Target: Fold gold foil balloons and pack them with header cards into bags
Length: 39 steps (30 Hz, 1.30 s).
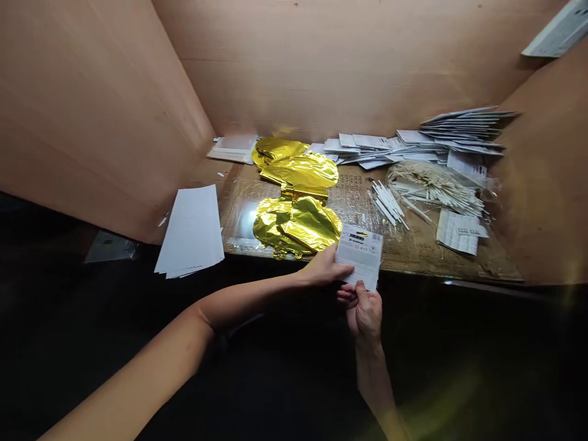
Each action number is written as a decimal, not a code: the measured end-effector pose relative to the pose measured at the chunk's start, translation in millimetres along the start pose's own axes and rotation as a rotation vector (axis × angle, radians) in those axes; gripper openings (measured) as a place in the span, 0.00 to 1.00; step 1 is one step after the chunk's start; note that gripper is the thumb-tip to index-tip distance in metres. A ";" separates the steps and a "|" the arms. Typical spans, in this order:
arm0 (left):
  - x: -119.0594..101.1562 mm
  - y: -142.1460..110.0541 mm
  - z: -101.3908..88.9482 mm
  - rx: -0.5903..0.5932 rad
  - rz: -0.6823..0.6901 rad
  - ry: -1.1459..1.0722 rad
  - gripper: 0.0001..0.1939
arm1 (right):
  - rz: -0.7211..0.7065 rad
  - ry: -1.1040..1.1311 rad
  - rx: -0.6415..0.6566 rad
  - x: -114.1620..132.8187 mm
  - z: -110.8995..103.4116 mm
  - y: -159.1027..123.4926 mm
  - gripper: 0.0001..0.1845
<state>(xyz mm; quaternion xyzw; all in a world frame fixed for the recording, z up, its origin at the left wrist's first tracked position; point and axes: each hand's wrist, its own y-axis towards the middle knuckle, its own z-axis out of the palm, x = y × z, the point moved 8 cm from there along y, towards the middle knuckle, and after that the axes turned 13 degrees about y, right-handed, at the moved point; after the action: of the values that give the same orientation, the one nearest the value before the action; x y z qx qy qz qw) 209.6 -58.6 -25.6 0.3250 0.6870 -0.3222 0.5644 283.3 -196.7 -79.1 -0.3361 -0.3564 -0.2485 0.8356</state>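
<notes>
Between my hands is a white printed packaging card (361,252) with a hang hole at its top, held at the table's front edge. My left hand (325,267) grips its left side, thumb across the front. My right hand (366,307) pinches its lower edge, fingers curled beneath. Just left of the card lies a pile of gold foil balloons (310,223), flat and folded. Another group of gold foil balloons (298,165) sits farther back, its lower part meeting the front pile.
White paper sheets (190,229) overhang the table's front left edge. Stacked packets (463,131) line the back right. A plastic bag of white sticks (436,187), loose white sticks (388,204) and printed labels (459,231) lie at right. Wooden panels (344,67) enclose the table.
</notes>
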 end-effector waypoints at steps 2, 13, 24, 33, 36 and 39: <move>-21.4 13.5 -12.7 -0.122 0.200 0.366 0.37 | -0.026 0.008 -0.080 2.7 -13.2 7.9 0.31; -16.4 41.9 28.5 0.325 0.655 0.922 0.33 | -0.189 0.067 -0.111 -0.7 -29.2 37.4 0.28; -23.0 30.3 39.4 0.278 0.696 0.820 0.27 | -0.391 0.069 -0.263 -2.9 -44.2 41.4 0.25; -17.3 37.3 46.9 0.277 0.774 1.127 0.19 | -0.458 -0.027 -0.264 -12.6 -42.5 51.1 0.27; -15.7 43.8 43.9 0.259 0.758 1.144 0.16 | -0.469 -0.070 -0.233 -7.0 -32.4 52.2 0.26; -16.3 55.9 33.5 0.222 0.726 1.080 0.11 | -0.460 -0.154 -0.227 -0.6 -28.5 51.6 0.27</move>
<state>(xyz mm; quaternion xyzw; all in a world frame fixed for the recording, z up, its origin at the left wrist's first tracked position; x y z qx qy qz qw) 276.3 -54.6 -19.0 0.7083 0.6830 0.0277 0.1763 329.0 -184.0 -114.2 -0.3556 -0.4560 -0.4438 0.6846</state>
